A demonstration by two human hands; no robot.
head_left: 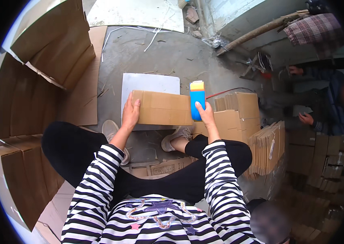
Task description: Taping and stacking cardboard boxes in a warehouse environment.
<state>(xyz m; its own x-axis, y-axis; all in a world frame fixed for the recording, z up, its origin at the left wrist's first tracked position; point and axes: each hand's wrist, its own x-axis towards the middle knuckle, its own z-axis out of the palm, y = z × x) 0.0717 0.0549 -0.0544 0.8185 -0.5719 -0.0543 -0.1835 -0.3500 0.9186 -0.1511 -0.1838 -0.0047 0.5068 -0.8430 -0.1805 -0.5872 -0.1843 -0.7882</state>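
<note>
A closed brown cardboard box (164, 108) lies lengthwise in front of me, over a pale grey-white board (151, 80). My left hand (131, 111) grips the box's left end, thumb on the near face and fingers along the edge. In my right hand (206, 114) is a blue-and-yellow tape dispenser (197, 97), held upright at the box's right end with its toothed yellow tip pointing away from me. My thumb presses on its blue body; the fingers behind it are mostly hidden.
Tall stacked cartons (25, 97) stand on my left. Flattened cardboard bundles (237, 118) and a tied stack (266, 148) lie to my right. Further right sits another person (334, 101) with hands out. A wooden pole (257, 32) leans at the back, near plastic strapping scraps (155, 38).
</note>
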